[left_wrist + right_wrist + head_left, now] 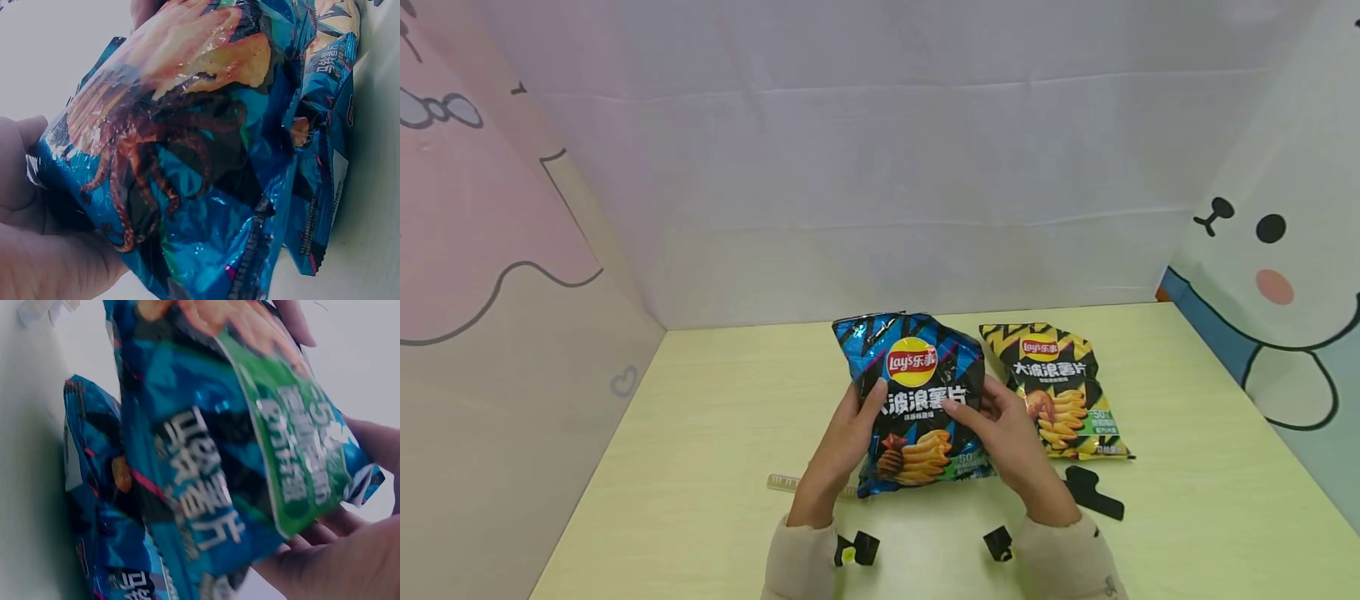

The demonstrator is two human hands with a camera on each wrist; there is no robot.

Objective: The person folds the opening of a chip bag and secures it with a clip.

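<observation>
A blue and black bag of potato chips (925, 417) is upright between my two hands, its printed front facing me. My left hand (842, 440) grips its left side, thumb over the front. On the right side, my right hand (1018, 446) holds it the same way, thumb on the front and fingers behind. In the left wrist view, a second blue chip bag (319, 200) shows beyond the held one; the head view mostly hides it. A yellow and black chip bag (1060, 400) lies on the table to the right.
A pale ruler (784, 482) lies partly under my left forearm. Beside my right wrist is a black clip-like piece (1096, 493). Small black pieces (867, 548) show by the sleeves. A white cloth wall (910, 167) rises behind the light table (685, 467).
</observation>
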